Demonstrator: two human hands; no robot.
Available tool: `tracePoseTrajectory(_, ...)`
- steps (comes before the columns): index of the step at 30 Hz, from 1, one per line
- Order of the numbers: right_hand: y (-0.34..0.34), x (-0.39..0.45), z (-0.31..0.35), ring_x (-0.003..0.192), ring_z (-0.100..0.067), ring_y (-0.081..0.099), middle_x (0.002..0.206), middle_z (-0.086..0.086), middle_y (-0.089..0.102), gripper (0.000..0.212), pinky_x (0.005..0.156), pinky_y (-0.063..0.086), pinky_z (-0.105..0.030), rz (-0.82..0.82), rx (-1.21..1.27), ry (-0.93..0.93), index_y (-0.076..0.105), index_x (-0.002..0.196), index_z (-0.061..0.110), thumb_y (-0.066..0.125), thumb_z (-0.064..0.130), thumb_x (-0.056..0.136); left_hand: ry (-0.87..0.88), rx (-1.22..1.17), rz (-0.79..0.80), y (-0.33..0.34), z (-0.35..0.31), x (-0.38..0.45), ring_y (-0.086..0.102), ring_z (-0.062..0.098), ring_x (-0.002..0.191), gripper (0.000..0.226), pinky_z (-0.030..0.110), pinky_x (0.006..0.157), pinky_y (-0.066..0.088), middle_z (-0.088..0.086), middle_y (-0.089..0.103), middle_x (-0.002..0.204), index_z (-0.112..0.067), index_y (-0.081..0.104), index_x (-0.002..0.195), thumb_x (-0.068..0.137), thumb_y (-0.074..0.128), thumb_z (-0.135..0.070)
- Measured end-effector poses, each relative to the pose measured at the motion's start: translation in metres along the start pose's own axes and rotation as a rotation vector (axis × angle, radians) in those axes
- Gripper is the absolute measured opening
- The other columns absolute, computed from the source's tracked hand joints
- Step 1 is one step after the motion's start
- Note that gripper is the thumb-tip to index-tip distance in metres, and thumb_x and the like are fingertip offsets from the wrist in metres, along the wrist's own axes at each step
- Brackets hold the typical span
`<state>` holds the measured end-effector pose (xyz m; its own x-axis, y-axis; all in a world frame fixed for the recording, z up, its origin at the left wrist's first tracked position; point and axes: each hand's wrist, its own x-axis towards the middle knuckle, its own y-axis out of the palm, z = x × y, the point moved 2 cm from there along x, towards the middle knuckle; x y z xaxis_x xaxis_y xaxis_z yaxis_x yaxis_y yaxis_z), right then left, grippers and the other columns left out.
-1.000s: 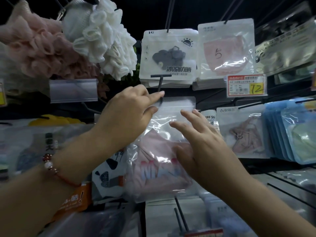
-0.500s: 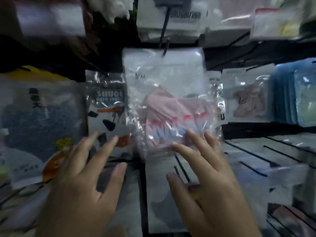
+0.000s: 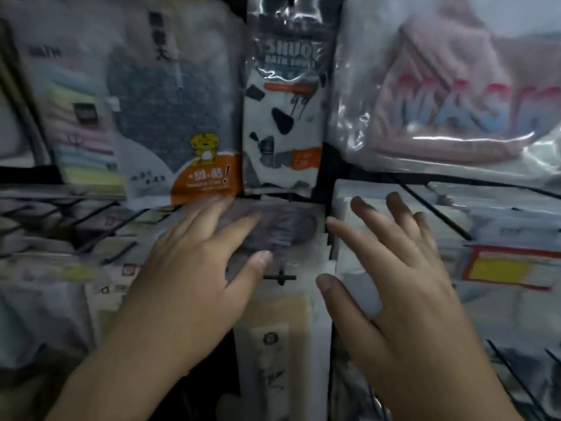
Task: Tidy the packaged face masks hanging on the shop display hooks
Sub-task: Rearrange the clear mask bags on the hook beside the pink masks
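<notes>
A clear packet with a pink mask printed "MASK" (image 3: 449, 95) hangs at the upper right. Below it is a lower row of packets on black hooks. My left hand (image 3: 194, 268) lies with spread fingers on a packet holding a grey mask (image 3: 285, 229), just above the black hook tip (image 3: 279, 277). My right hand (image 3: 403, 275) hovers with fingers apart over a stack of white packets (image 3: 358, 259) to the right of that hook. Neither hand grips anything. The picture is blurred.
A cow-print bath towel packet (image 3: 282, 117) hangs top centre, a dark blue packet with an orange tiger label (image 3: 179, 110) to its left. A red and yellow price tag (image 3: 510, 268) sits at the right. A beige packet (image 3: 273, 317) hangs below the hook tip.
The view has dropped and closed in on the lower row. Both hands left the pink mask packet, which hangs free, and moved down onto the packets beneath it.
</notes>
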<state>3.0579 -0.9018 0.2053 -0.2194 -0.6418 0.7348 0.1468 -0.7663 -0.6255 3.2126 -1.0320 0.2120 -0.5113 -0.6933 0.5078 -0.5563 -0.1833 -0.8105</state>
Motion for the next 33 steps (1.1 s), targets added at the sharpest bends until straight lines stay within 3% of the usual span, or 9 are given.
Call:
tracePoseTrajectory(4, 0.012, 0.001, 0.006, 0.123, 0.016, 0.014, 0.134, 0.026, 0.043, 0.052, 0.106, 0.014, -0.014, 0.097, 0.024, 0.054, 0.046, 0.139, 0.039, 0.046, 0.056, 0.090, 0.030, -0.022, 0.075, -0.001, 0.014, 0.001, 0.011, 0.000, 0.144, 0.075, 0.027, 0.113, 0.020, -0.023, 0.018, 0.160, -0.052, 0.035, 0.147, 0.078, 0.023, -0.079)
tracePoseTrajectory(6, 0.017, 0.003, 0.005, 0.109, 0.026, 0.016, 0.118, 0.043, 0.031, 0.049, 0.093, 0.017, -0.002, 0.159, 0.065, 0.084, 0.042, 0.141, 0.044, 0.046, 0.057, 0.094, 0.059, -0.014, 0.093, -0.002, 0.018, 0.003, 0.021, -0.001, 0.139, 0.072, 0.022, 0.105, 0.024, -0.025, 0.028, 0.155, -0.051, 0.040, 0.144, 0.078, 0.027, -0.078)
tracePoseTrajectory(9, 0.022, 0.008, 0.004, 0.101, 0.037, 0.024, 0.109, 0.051, 0.027, 0.044, 0.084, 0.024, 0.008, 0.191, 0.133, 0.123, 0.045, 0.137, 0.045, 0.051, 0.049, 0.094, 0.103, -0.036, 0.082, -0.003, 0.021, 0.006, 0.038, 0.001, 0.128, 0.064, 0.022, 0.095, 0.029, -0.025, 0.048, 0.141, -0.048, 0.052, 0.137, 0.084, 0.034, -0.078)
tracePoseTrajectory(16, 0.029, 0.007, 0.004, 0.098, 0.027, 0.041, 0.109, 0.036, 0.052, 0.033, 0.079, 0.034, 0.003, 0.080, 0.197, 0.157, 0.059, 0.124, 0.042, 0.050, 0.050, 0.093, 0.267, -0.074, -0.119, -0.002, 0.023, 0.010, 0.053, 0.006, 0.096, 0.036, 0.025, 0.067, 0.038, -0.012, 0.074, 0.102, -0.036, 0.073, 0.110, 0.095, 0.046, -0.054)
tracePoseTrajectory(19, 0.029, 0.008, 0.008, 0.095, 0.025, 0.046, 0.104, 0.041, 0.049, 0.027, 0.077, 0.034, 0.003, 0.043, 0.238, 0.170, 0.057, 0.119, 0.047, 0.050, 0.050, 0.093, 0.312, -0.048, -0.194, 0.001, 0.025, 0.012, 0.056, 0.009, 0.077, 0.033, 0.012, 0.057, 0.029, -0.011, 0.073, 0.083, -0.035, 0.074, 0.099, 0.098, 0.044, -0.048)
tracePoseTrajectory(21, 0.029, 0.009, 0.010, 0.102, 0.028, 0.041, 0.106, 0.042, 0.047, 0.032, 0.082, 0.032, 0.004, 0.042, 0.252, 0.178, 0.055, 0.123, 0.047, 0.051, 0.051, 0.092, 0.319, -0.007, -0.267, 0.005, 0.027, 0.011, 0.058, 0.017, 0.064, 0.034, 0.020, 0.048, 0.021, -0.006, 0.068, 0.069, -0.029, 0.074, 0.092, 0.098, 0.044, -0.044)
tracePoseTrajectory(24, 0.033, 0.014, 0.013, 0.104, 0.021, 0.044, 0.108, 0.042, 0.046, 0.034, 0.084, 0.035, 0.000, 0.033, 0.238, 0.179, 0.056, 0.125, 0.043, 0.057, 0.042, 0.092, 0.356, 0.057, -0.392, 0.013, 0.028, 0.009, 0.055, 0.022, 0.052, 0.037, 0.025, 0.056, 0.021, -0.002, 0.059, 0.057, -0.020, 0.073, 0.085, 0.099, 0.045, -0.039)
tracePoseTrajectory(29, 0.040, 0.028, 0.017, 0.099, -0.003, 0.057, 0.107, 0.022, 0.061, 0.021, 0.078, 0.045, -0.023, -0.069, 0.186, 0.149, 0.064, 0.110, 0.030, 0.067, 0.021, 0.091, 0.387, 0.016, -0.436, 0.015, 0.032, 0.005, 0.056, 0.021, 0.053, 0.036, 0.025, 0.058, 0.022, -0.003, 0.060, 0.058, -0.018, 0.074, 0.087, 0.099, 0.047, -0.038)
tracePoseTrajectory(33, 0.039, 0.033, 0.016, 0.090, -0.006, 0.054, 0.098, 0.016, 0.065, 0.012, 0.076, 0.046, -0.032, -0.131, 0.159, 0.150, 0.067, 0.100, 0.023, 0.067, 0.020, 0.089, 0.387, -0.066, -0.361, 0.012, 0.035, 0.001, 0.067, 0.022, 0.081, 0.034, 0.030, 0.067, 0.043, -0.001, 0.074, 0.091, -0.019, 0.072, 0.111, 0.101, 0.046, -0.038)
